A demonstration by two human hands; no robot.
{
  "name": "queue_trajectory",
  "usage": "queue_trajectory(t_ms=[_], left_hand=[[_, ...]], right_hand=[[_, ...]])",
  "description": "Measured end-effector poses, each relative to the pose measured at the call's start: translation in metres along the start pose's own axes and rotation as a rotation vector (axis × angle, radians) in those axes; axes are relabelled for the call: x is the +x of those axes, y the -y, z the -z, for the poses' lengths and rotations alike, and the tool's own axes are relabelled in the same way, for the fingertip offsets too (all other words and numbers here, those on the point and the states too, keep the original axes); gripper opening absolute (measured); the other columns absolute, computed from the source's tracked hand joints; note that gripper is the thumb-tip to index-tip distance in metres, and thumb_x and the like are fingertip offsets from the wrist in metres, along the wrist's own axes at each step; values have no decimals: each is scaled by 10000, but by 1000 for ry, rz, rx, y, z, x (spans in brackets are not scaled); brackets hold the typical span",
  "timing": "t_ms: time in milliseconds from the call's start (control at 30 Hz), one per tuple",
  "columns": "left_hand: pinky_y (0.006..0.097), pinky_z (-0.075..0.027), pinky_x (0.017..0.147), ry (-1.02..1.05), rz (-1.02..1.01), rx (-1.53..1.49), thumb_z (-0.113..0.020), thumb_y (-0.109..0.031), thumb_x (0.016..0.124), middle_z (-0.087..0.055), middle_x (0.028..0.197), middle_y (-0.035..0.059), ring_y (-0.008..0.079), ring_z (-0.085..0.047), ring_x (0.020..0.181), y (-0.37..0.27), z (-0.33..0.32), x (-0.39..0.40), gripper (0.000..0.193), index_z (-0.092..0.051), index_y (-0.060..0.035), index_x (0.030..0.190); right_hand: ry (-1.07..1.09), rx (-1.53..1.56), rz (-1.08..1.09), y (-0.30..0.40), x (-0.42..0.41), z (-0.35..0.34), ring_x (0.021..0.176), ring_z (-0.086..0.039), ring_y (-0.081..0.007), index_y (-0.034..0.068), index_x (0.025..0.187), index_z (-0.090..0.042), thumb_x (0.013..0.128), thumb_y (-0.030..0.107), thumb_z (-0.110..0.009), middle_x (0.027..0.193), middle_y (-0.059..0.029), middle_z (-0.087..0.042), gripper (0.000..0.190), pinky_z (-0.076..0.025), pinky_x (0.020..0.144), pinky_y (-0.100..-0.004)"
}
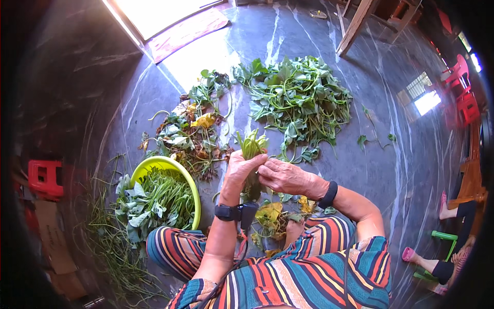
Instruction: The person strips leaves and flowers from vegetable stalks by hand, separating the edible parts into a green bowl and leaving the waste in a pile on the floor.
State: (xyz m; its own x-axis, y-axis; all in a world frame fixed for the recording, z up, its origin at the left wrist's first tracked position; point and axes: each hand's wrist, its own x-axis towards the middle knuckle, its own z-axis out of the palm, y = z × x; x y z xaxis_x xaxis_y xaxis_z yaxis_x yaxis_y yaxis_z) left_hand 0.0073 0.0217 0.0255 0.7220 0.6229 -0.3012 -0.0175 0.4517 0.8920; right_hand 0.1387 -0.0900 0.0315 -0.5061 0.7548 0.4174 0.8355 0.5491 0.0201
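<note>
My left hand (242, 170) grips a bunch of cut green leaf stems (251, 145), its pale ends pointing up and away from me. Fingers pinched together, my right hand (283, 175) meets the bunch beside the left thumb; whether it pinches a stem is hidden. Beyond both hands lies a large heap of leafy green vines (299, 96) on the dark marbled floor. To its left spreads a pile of wilted, yellow and brown leaves (189, 135). A tilted lime-green plastic basin (196, 201) by my left knee holds bundled leafy stems (162, 204).
Stripped thin stems (115, 247) litter the floor left of the basin. Yellowed leaves (270, 214) lie before my crossed legs. A wooden furniture leg (357, 29) stands far right, a pink mat (189, 33) by the bright doorway. Another person's legs (428, 264) show at right near a green stool (444, 236).
</note>
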Motion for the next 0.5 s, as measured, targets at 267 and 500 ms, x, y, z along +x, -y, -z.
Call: queue_trajectory(t_ms=[267, 500], left_hand=[[234, -468, 591, 66, 148, -15, -671, -87, 793, -643, 825, 15, 93, -589, 676, 12, 5, 7, 175, -653, -10, 949], [235, -472, 599, 63, 209, -7, -659, -103, 810, -644, 831, 11, 89, -586, 686, 14, 5, 6, 149, -655, -18, 933]], right_hand=[[0, 9, 39, 2, -1, -3, 900, -539, -206, 20, 854, -571, 691, 132, -554, 901, -79, -484, 199, -460, 836, -312], [-10, 40, 47, 0, 0, -3, 883, -550, -220, 12, 857, -571, 686, 122, -560, 907, -91, -492, 204, -467, 835, -321]])
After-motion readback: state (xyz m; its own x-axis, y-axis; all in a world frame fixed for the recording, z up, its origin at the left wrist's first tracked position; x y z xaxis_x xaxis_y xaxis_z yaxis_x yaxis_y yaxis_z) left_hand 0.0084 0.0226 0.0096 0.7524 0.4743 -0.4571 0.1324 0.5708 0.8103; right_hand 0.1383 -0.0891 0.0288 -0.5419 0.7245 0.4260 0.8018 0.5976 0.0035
